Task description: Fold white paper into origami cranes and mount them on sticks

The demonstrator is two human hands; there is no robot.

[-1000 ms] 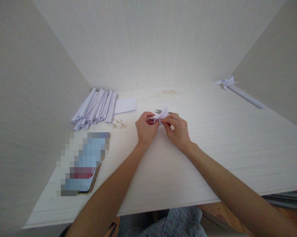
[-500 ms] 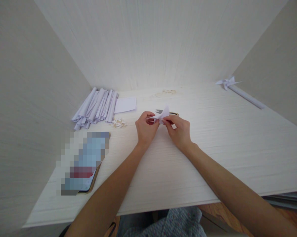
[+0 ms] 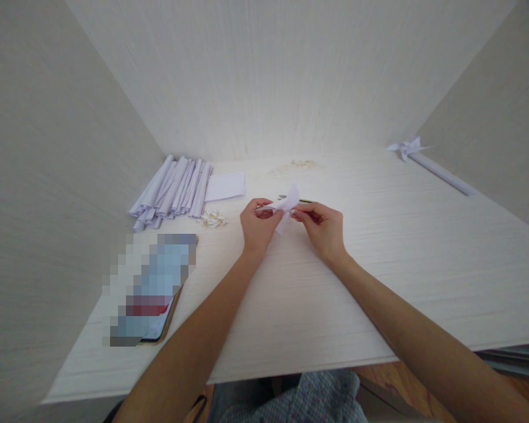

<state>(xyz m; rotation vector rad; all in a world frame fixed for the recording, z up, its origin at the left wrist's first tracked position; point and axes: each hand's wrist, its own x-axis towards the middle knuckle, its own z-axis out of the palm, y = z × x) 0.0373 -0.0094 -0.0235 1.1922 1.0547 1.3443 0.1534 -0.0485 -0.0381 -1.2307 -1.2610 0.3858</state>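
Observation:
A small folded piece of white paper (image 3: 285,207) is held just above the white desk (image 3: 378,264), near its middle. My left hand (image 3: 256,225) pinches its left side, fingers curled. My right hand (image 3: 322,228) pinches its right side with thumb and forefinger. Behind the paper, partly hidden by it and my hands, lies a thin metal tool (image 3: 306,201) on the desk.
A bundle of rolled white paper sticks (image 3: 171,191) lies at the back left beside a flat white sheet (image 3: 224,187) and a heap of small pale bits (image 3: 211,220). A phone (image 3: 152,288) lies front left. A finished paper pinwheel (image 3: 427,161) rests against the right wall.
The hands have drawn slightly apart, and the paper between them has opened out a little, with a flap now hanging lower. Nothing else on the desk has moved.

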